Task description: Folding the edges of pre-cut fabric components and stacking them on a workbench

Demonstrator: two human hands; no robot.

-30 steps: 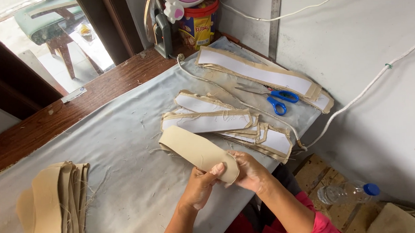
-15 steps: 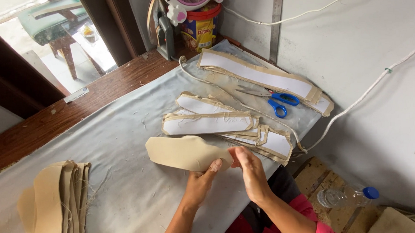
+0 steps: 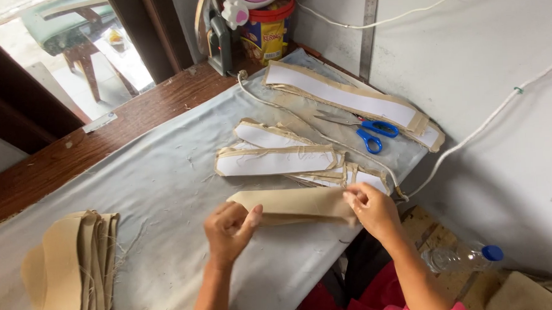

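The tan fabric piece [image 3: 296, 204] lay stretched between the two hands, just above the grey cloth [image 3: 167, 195] that covered the table [image 3: 74, 153], on the person's side of the white paper patterns [image 3: 276, 161]. It looked light, thin and limp: it sagged and creased along its length, so it would probably fold or slip unless held at both ends. The ends seemed the sensible places to take it, as the middle gave no support. The left hand [image 3: 230, 231] pinched the near left end between thumb and fingers, its grip pressed together on the cloth. The right hand [image 3: 369, 208] pinched the right end, fingertips closed on the edge.

Half a second earlier the piece had lain flatter and wider, reaching further left of the patterns, with both hands close together at its right end. Now the hands stood apart and the piece was folded narrower along its length.

Beyond the patterns lay blue-handled scissors [image 3: 370, 133]. Far to the left of the patterns sat a stack of tan pieces [image 3: 69, 272].
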